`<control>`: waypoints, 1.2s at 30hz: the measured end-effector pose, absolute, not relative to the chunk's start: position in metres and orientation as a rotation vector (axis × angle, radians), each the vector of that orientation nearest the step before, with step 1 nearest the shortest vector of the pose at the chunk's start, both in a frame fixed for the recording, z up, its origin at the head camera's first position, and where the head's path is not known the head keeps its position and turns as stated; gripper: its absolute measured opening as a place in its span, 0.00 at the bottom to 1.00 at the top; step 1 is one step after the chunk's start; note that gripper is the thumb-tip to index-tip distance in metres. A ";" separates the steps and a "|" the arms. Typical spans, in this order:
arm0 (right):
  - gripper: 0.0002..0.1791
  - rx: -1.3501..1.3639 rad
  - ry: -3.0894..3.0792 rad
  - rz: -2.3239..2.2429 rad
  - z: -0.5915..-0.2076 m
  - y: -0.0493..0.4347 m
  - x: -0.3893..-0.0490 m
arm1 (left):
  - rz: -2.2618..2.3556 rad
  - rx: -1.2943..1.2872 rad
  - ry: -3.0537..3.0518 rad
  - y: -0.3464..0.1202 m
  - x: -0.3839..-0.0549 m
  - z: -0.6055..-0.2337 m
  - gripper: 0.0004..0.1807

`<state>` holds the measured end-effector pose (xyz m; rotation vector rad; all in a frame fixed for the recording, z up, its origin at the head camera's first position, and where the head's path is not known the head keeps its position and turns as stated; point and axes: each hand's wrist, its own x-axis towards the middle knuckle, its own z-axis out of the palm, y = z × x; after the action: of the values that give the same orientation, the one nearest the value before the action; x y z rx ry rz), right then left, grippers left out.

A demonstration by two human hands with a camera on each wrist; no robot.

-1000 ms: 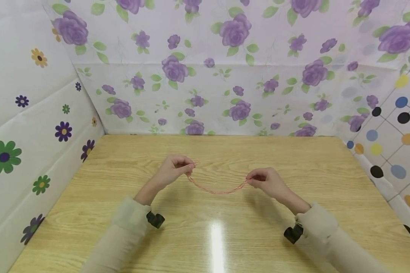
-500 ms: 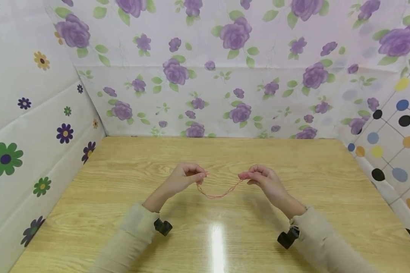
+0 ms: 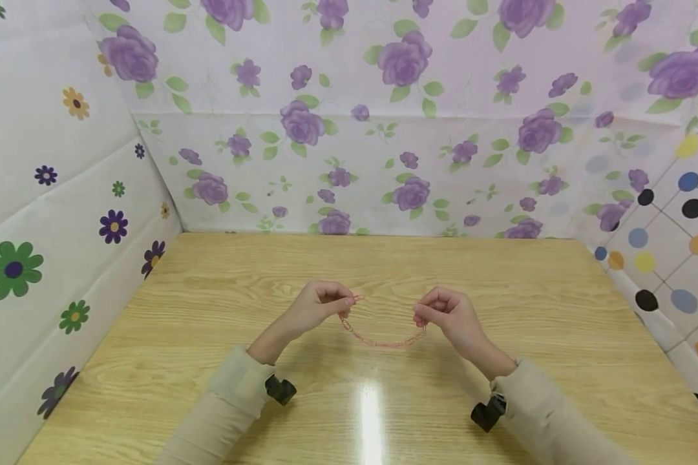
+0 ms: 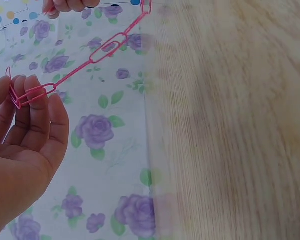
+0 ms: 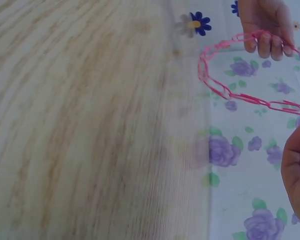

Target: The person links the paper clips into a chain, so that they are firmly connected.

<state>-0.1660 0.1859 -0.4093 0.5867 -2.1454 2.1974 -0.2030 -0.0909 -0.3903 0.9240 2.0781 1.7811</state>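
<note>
A chain of pink paper clips [image 3: 384,345] sags in a curve between my two hands above the table. In the head view my left hand [image 3: 320,307] pinches one end between thumb and fingers, and a clip tip sticks out past the fingertips toward the right. My right hand [image 3: 450,316] pinches the other end, its fingertips covering the last clips. Close up in the left wrist view, the linked paper clips [image 4: 107,48] run up from the left hand [image 4: 30,135]. The right wrist view shows the paper clips [image 5: 250,98] looping between both hands, with the right hand [image 5: 297,170] partly cut off.
A wood-grain table [image 3: 256,258] lies beneath the hands, with a bright light reflection near its front. Purple-flowered cloth [image 3: 349,161] hangs behind it. Patterned sheets enclose the left and right sides. Each sleeved wrist wears a small black camera [image 3: 280,389].
Both hands have moved closer together, mainly the left hand moving right, and the paper clip chain sags more deeply. The right fingers have shifted along their end, turning downward around it.
</note>
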 end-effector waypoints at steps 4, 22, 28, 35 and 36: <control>0.06 0.577 -2.241 1.990 -0.405 0.180 -0.158 | 1.792 0.917 2.067 -0.089 -0.202 -0.391 0.08; 0.06 0.611 -2.599 1.666 -0.411 0.180 -0.153 | 1.819 0.872 2.073 -0.085 -0.201 -0.392 0.08; 0.02 0.662 -2.565 1.604 -0.399 0.173 -0.147 | 1.821 0.872 2.070 -0.085 -0.200 -0.391 0.09; 0.02 0.697 -2.517 1.601 -0.397 0.169 -0.143 | 1.827 0.878 2.072 -0.085 -0.200 -0.391 0.09; 0.02 0.691 -2.524 1.623 -0.400 0.170 -0.145 | 1.829 0.879 2.068 -0.086 -0.200 -0.392 0.09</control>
<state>-0.1446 0.1701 -0.4001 0.6910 -2.5240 1.6228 -0.2001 -0.0855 -0.3917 0.8793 2.0677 1.8295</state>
